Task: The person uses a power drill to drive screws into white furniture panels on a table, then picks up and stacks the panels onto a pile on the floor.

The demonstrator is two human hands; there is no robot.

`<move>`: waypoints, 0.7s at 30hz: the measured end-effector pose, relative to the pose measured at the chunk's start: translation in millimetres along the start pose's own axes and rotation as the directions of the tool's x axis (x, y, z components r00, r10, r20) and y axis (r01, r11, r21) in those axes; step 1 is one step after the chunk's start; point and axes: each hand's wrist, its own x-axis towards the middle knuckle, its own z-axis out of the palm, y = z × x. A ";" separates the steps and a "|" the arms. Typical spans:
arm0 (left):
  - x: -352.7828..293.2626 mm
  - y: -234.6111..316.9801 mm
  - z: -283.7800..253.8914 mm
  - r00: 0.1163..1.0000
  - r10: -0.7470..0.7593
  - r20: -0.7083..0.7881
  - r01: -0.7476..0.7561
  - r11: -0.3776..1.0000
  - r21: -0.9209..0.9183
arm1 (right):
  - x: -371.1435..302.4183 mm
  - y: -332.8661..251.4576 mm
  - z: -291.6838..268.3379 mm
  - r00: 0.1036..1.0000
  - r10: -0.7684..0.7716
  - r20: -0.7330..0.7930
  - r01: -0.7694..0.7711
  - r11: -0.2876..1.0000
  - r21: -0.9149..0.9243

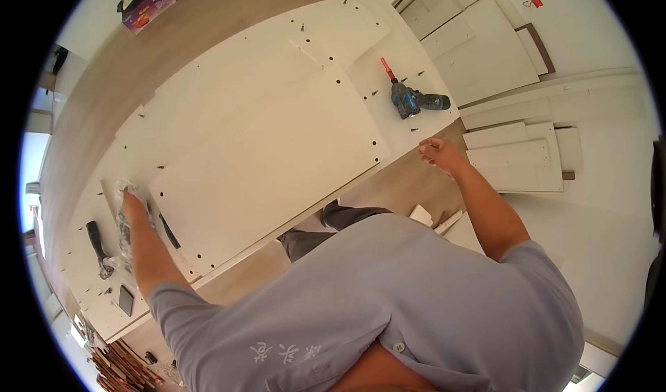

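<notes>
Clear plastic surrounds my left hand [130, 201] at the left end of a large white panel [263, 128]. Its fingers are partly hidden but appear closed on this plastic bag [125, 243], which holds small dark pieces. Past the panel's right edge, my right hand [437, 152] hangs with curled fingers; what they hold, if anything, is too small to make out. A dark blue and black power drill [409, 100] with a red tip lies just beyond it. Beside my left forearm are a slim black tool [169, 231] and a black-handled tool [96, 239].
Small metal fittings [160, 167] stand up from the white boards. A phone [125, 300] lies at the near left. White boards [485, 52] are stacked at the right, a purple box [149, 7] sits far left, and wooden strips [125, 368] lie near left.
</notes>
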 end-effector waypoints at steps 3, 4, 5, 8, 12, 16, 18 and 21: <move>5.5 -0.7 -3.7 0.976 -0.201 0.087 0.215 0.955 -0.203 | -6.5 -0.1 12.3 0.998 0.012 0.060 -0.007 0.997 -0.077; 6.1 2.3 -7.1 0.936 -0.320 0.146 0.349 0.896 -0.275 | -8.8 0.2 14.4 0.997 -0.003 0.078 0.011 0.994 -0.106; 2.4 5.8 -10.5 0.956 -0.280 0.086 0.291 0.940 -0.177 | -10.6 0.6 15.5 0.994 -0.029 0.102 0.041 0.993 -0.114; -8.6 20.8 -21.8 0.989 -0.130 -0.065 0.133 0.990 0.048 | -8.9 3.5 12.0 0.996 0.021 0.091 -0.008 0.990 -0.143; -17.4 29.2 -37.2 0.965 -0.159 -0.210 0.132 0.982 -0.138 | 7.9 2.6 -0.1 0.982 -0.186 -0.036 0.174 0.962 -0.212; -30.9 27.1 -69.0 0.878 -0.452 0.154 0.227 0.110 -0.968 | 32.7 -20.4 -10.5 0.795 -0.587 -0.153 0.384 0.682 -0.622; -60.4 34.4 -89.6 0.935 -0.242 0.258 0.162 -0.357 -0.920 | 45.9 -37.4 -15.1 0.738 -0.669 -0.089 0.380 0.520 -0.765; -132.7 70.6 -117.7 0.958 0.012 0.288 0.234 -0.616 -0.752 | 68.9 -60.0 -21.9 0.776 -0.621 0.112 0.412 0.364 -0.835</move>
